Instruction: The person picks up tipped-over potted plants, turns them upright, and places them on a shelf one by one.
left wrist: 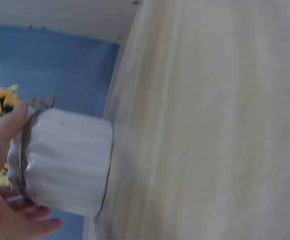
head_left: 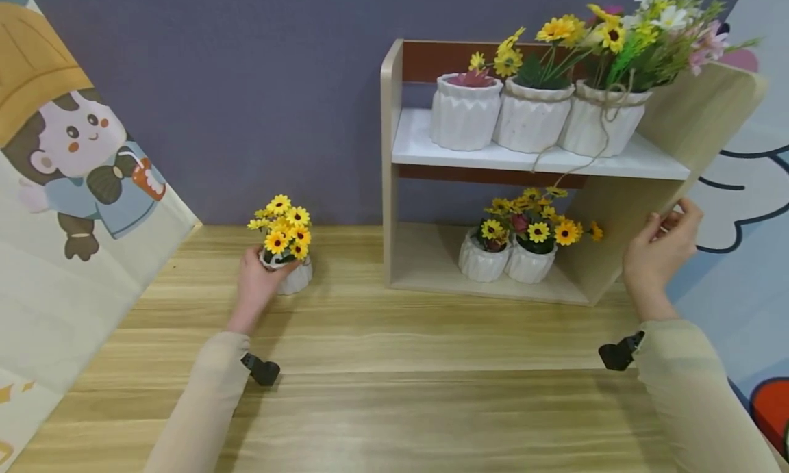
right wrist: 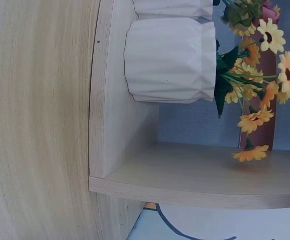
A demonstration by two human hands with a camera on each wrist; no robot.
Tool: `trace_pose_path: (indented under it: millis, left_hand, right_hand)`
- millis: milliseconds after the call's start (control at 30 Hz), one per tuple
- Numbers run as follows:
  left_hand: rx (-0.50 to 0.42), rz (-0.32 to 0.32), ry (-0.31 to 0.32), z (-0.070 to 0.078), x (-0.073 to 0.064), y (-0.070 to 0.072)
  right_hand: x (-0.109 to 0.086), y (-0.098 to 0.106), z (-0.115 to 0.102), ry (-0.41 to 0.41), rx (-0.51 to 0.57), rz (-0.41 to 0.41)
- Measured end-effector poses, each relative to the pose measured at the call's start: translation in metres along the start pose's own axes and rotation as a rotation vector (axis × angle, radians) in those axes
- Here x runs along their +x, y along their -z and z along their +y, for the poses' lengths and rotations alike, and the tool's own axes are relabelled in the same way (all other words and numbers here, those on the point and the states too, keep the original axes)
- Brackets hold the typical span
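Observation:
My left hand (head_left: pixel 261 281) grips a white ribbed flowerpot (head_left: pixel 296 278) by its upper rim, left of the shelf. Yellow artificial flowers (head_left: pixel 285 230) fill the pot. Seen from the left wrist, twine circles the rim of this pot (left wrist: pixel 70 160), thumb on one side and fingers on the other; its base is right at the tabletop. Beside the right side panel of the wooden shelf (head_left: pixel 709 110) is my right hand (head_left: pixel 662 254), its fingers loosely bent near the panel's front edge. Only a sliver of that hand appears in the right wrist view.
On the upper board stand three white pots (head_left: pixel 466 113) with yellow, white and pink flowers; loose twine hangs from the rightmost. Two smaller white pots (head_left: pixel 531 264) with yellow flowers share the lower board. A grey-blue wall (head_left: pixel 277 103) rises behind the wooden table (head_left: pixel 431 404).

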State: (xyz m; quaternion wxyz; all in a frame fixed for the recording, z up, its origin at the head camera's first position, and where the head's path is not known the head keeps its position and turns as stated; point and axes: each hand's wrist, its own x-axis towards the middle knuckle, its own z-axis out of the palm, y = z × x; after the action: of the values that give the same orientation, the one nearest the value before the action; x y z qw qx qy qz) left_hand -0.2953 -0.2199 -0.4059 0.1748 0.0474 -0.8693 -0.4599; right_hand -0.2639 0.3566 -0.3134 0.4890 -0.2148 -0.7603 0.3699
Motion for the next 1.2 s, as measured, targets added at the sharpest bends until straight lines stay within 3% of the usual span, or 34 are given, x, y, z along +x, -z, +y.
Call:
trace_pose_path:
  millis: [167, 333, 500, 900, 1200]
  left_hand:
    - [-0.004, -0.205, -0.015, -0.005, 0.011, 0.011]
    - [-0.028, -0.291, -0.020, -0.005, 0.018, 0.017]
    - [0.008, -0.298, 0.002, -0.005, 0.019, 0.021]
    - [0.171, -0.217, 0.009, 0.008, 0.003, 0.017]
    - [0.150, -0.286, -0.032, 0.031, -0.015, 0.009]
  right_hand:
    - [-0.001, -0.001, -0.001, 0.008, -0.001, 0.009]
    - [-0.002, -0.001, -0.002, 0.023, 0.012, 0.018]
    - [-0.001, -0.001, 0.000, 0.020, 0.010, 0.025]
    - [-0.003, 0.001, 0.001, 0.089, 0.009, 0.048]
    - [-0.001, 0.000, 0.002, 0.088, 0.005, 0.051]
